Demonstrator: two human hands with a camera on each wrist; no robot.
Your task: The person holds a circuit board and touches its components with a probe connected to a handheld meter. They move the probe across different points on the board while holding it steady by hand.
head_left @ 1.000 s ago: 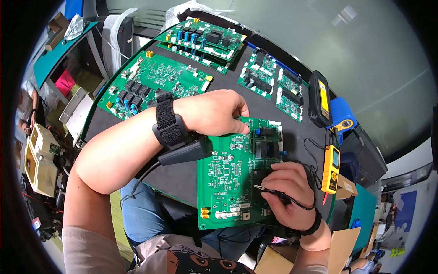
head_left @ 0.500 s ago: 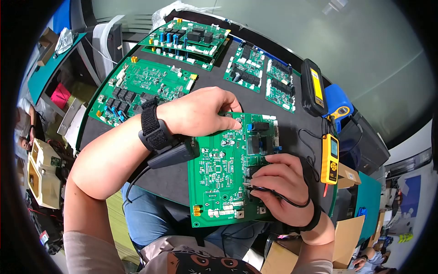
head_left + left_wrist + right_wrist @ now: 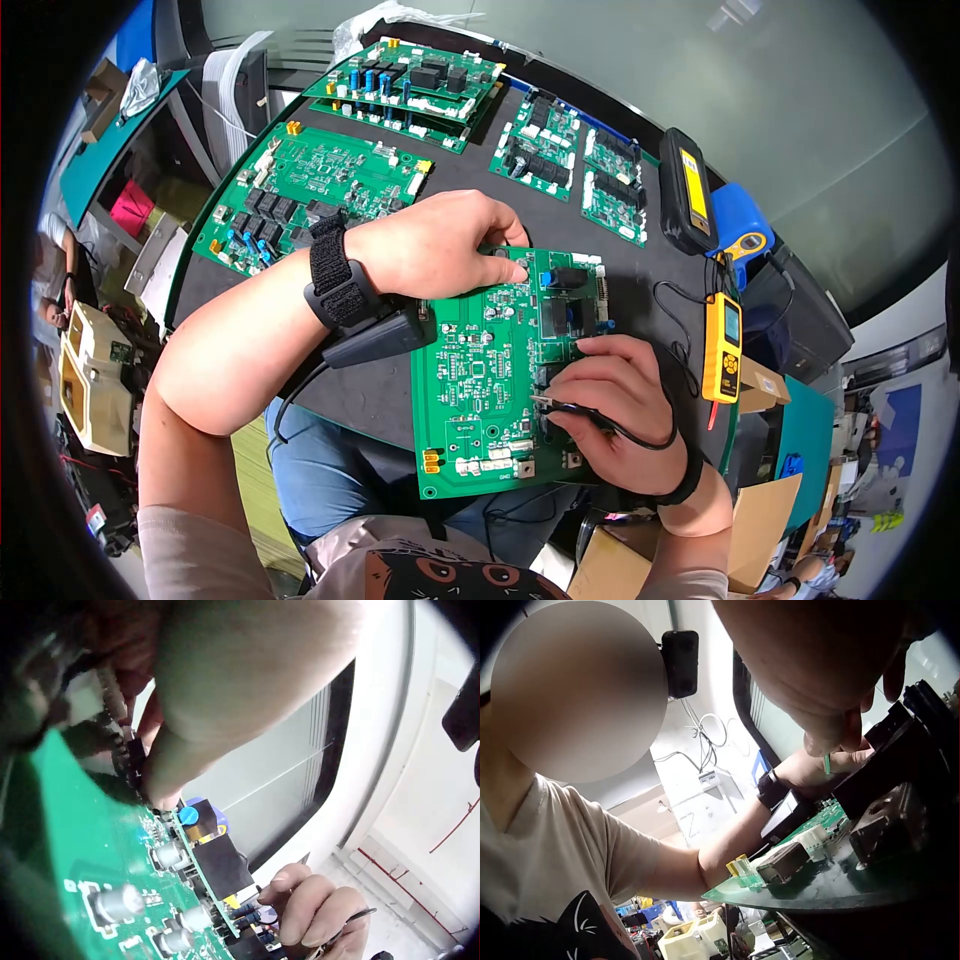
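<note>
A large green circuit board (image 3: 435, 395), tilted on the dark mat, carries many small parts and several black and blue ones. Its far edge is gripped by my left hand (image 3: 450, 245), the thumb lying on top near that edge. In the left wrist view the thumb (image 3: 195, 742) is close beside the board's capacitors (image 3: 171, 856). My right hand (image 3: 620, 420) pinches slim metal-tipped test tweezers (image 3: 548, 402) with a black cable, tips over the board's middle among the components. The board's underside and the left fingers beneath are hidden in the head view.
Another large board (image 3: 340, 160) lies at the left, with stacked boards (image 3: 425, 90) behind it. Smaller boards (image 3: 540, 145) stand farther right. A yellow handheld meter (image 3: 722, 350), a black case (image 3: 685, 190) and a blue tool (image 3: 745, 230) line the right edge, with a cable (image 3: 672, 310) nearby.
The head view has shifted, so the scene sits a little farther left. The right hand has brought the tweezer tips closer to the board's components. The left hand keeps its grip.
</note>
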